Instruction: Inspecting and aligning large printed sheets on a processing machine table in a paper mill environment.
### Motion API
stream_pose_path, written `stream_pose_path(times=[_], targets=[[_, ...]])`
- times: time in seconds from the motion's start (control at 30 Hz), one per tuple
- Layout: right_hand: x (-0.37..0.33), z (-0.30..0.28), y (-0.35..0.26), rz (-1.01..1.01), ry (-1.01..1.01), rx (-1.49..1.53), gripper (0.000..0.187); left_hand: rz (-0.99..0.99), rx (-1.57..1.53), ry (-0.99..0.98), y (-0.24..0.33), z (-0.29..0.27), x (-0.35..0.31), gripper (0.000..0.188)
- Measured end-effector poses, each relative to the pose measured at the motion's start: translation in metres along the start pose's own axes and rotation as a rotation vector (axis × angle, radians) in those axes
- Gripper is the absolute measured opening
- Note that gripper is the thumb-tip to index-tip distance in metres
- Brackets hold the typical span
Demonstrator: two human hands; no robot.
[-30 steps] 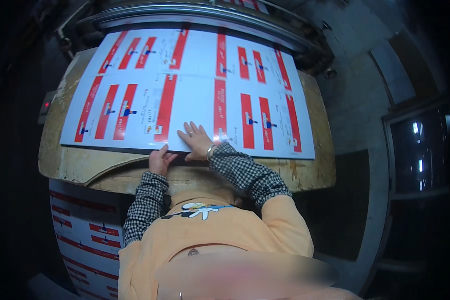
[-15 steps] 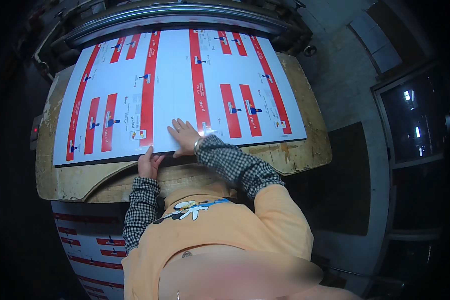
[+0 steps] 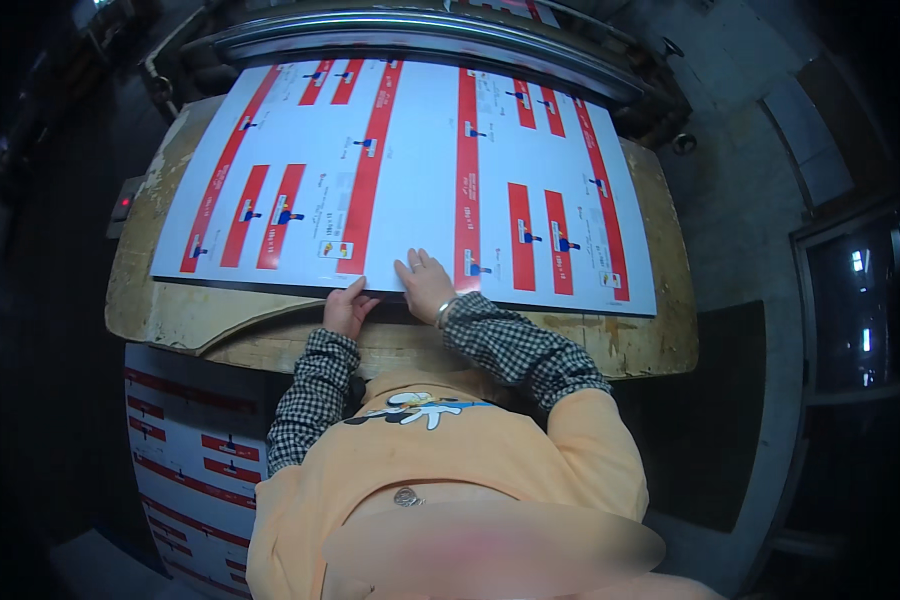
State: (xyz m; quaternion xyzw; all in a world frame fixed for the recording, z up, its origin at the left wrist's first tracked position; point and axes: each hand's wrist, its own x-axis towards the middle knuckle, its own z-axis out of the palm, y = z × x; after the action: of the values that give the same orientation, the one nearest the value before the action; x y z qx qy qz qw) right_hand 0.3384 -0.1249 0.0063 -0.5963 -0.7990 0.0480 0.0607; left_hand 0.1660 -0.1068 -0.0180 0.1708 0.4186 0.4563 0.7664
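A large white printed sheet [image 3: 420, 180] with red stripes and small blue figures lies on a worn wooden table [image 3: 660, 345]. Its far edge reaches a metal roller [image 3: 410, 22]. At the near edge, my left hand [image 3: 348, 307] pinches the sheet, thumb on top and the other fingers partly hidden under the rim. Just to its right, my right hand [image 3: 427, 283] rests on the sheet's surface, palm down with fingers stretched forward. A bracelet circles that wrist. Both forearms wear black-and-white checked sleeves.
Below the table at left are more printed sheets [image 3: 195, 490] with red stripes. A machine frame with a small handwheel [image 3: 683, 144] stands at the far right. A box with a red light [image 3: 125, 203] sits by the table's left side. Dark window panes [image 3: 855, 270] line the right wall.
The view has shifted, so the table and sheet appear farther right. My right hand has drawn back slightly toward the sheet's near edge, its fingers less spread. My left hand keeps to the edge.
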Motion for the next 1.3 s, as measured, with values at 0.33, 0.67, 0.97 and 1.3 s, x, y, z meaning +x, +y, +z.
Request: stream_pose_path(times=[0.33, 0.67, 0.97, 1.3], targets=[[0.026, -0.031, 0.024, -0.128, -0.345, 0.078, 0.037, 0.009, 0.027, -0.052, 0.001, -0.005, -0.005, 0.018], [0.037, -0.077, 0.034, -0.156, -0.144, 0.4, 0.019, -0.019, -0.054, -0.072, -0.01, -0.016, 0.007, 0.03], [0.022, -0.033, 0.029, -0.072, -0.234, 0.319, 0.021, -0.024, -0.025, -0.053, -0.011, -0.019, 0.012, 0.029], [0.079, -0.021, 0.034, 0.148, -0.206, 0.309, 0.057, -0.059, -0.034, -0.05, -0.005, -0.013, 0.004, 0.027]])
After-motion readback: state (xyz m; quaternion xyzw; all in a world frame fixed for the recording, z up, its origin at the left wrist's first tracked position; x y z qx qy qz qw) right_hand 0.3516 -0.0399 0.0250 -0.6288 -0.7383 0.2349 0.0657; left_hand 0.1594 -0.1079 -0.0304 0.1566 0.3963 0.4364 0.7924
